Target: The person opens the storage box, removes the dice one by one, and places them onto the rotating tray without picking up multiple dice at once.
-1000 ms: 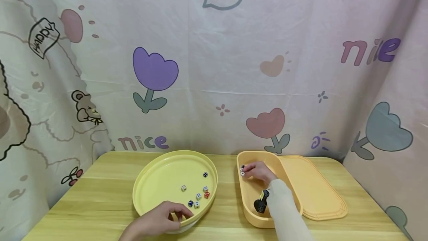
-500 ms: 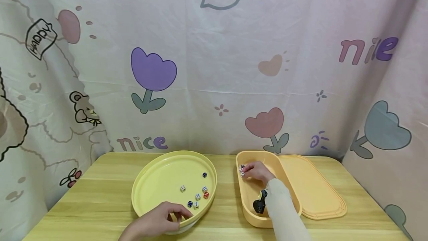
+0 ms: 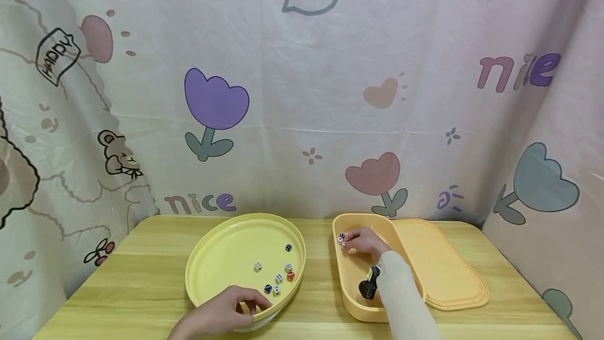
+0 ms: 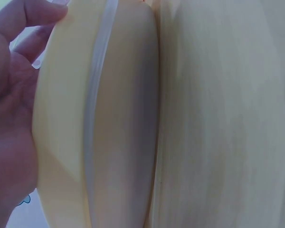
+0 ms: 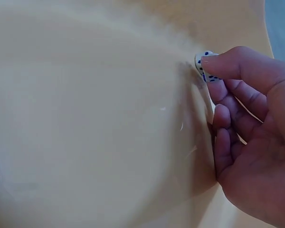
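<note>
My right hand (image 3: pixel 364 241) reaches into the orange box (image 3: pixel 351 306), close to its left wall. In the right wrist view the thumb and forefinger pinch a white die (image 5: pixel 212 76) with dark blue dots; the other fingers curl below. Beside these fingertips, in the head view, lie a dark die (image 3: pixel 342 236) and a white die (image 3: pixel 340 241). My left hand (image 3: pixel 231 306) grips the near rim of the round yellow tray (image 3: pixel 200 235), fingers bent over the edge. Inside the tray lie several dice, white, dark blue and one red die (image 3: pixel 290 276).
A flat orange lid (image 3: pixel 445 266) lies on the wooden table (image 3: pixel 321 298), right of the box. Strapped at the right wrist is a black camera (image 3: pixel 369 285), over the box. A printed curtain (image 3: pixel 302 88) hangs behind the table.
Both hands stay almost where they were. The die pinched in the right hand has tilted or shifted slightly. The head view has moved a little.
</note>
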Demonstrator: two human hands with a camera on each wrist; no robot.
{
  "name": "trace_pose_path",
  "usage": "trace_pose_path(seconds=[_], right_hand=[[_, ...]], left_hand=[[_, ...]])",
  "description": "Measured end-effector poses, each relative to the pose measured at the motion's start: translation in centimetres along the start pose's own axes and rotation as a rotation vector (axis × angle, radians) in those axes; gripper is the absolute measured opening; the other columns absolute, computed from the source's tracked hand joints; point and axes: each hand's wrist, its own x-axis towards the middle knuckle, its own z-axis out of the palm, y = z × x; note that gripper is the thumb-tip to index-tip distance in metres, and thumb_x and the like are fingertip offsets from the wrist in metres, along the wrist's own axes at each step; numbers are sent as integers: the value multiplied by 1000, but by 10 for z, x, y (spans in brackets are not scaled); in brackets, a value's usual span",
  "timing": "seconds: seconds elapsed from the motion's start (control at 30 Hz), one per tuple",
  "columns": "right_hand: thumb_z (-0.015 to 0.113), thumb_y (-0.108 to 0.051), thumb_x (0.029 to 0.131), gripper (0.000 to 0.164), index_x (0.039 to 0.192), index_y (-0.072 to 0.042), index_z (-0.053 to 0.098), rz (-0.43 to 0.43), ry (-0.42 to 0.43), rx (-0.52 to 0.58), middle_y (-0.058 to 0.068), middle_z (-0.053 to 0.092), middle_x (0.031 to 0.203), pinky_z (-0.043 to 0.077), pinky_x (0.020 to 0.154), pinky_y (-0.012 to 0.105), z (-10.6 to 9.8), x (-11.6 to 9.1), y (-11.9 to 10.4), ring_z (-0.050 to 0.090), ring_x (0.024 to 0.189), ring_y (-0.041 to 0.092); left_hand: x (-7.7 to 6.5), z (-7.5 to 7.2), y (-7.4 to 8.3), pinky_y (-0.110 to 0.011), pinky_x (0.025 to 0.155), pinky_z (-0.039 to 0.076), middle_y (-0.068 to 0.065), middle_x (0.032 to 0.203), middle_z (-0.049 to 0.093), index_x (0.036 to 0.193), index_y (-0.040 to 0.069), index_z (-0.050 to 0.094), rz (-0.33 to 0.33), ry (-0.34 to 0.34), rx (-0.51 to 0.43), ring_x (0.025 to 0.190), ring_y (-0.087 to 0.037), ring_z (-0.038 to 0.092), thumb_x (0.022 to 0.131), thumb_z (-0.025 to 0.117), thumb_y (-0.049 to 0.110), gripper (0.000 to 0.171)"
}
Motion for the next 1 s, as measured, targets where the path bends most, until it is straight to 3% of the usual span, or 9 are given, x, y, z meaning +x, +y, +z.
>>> trace_pose_path(seconds=[0.23,0.43,0.67,0.77,1.0], right_hand=[[70,3,77,8,84,7,67,-10,11,92,-1,61,73,46,64,25,-8,-6,1,54,69,12],[68,4,77,18,92,13,66,-89,-55,113,3,64,77,48,64,27,-15,-8,-8,56,68,12],[67,3,80,18,95,14,66,-169,-65,117,13,68,85,49,82,39,-20,-9,-23,59,76,14],[67,0,83,18,97,12,67,-191,-58,121,15,69,90,46,87,43,-22,-12,-30,60,81,14],[71,-3,81,19,97,8,69,-190,-3,173,4,67,88,44,84,34,-21,-19,-50,58,85,15]], left_hand=[[-2,2,-1,-21,68,46,9,92,62,108,0,68,7,-13,-54,78,0,53,85,60,-3,24],[-1,2,-1,-21,67,45,9,92,61,108,-1,68,0,-8,-58,77,-1,52,85,60,-2,24],[-1,1,2,-20,66,44,10,91,62,108,4,69,-50,3,-35,77,0,52,84,60,-1,26],[-1,1,2,-20,65,44,10,91,62,107,4,69,-39,6,-19,77,0,51,84,60,-2,26],[-1,1,0,-21,65,46,8,95,63,107,1,68,5,11,8,79,1,51,83,61,-4,25]])
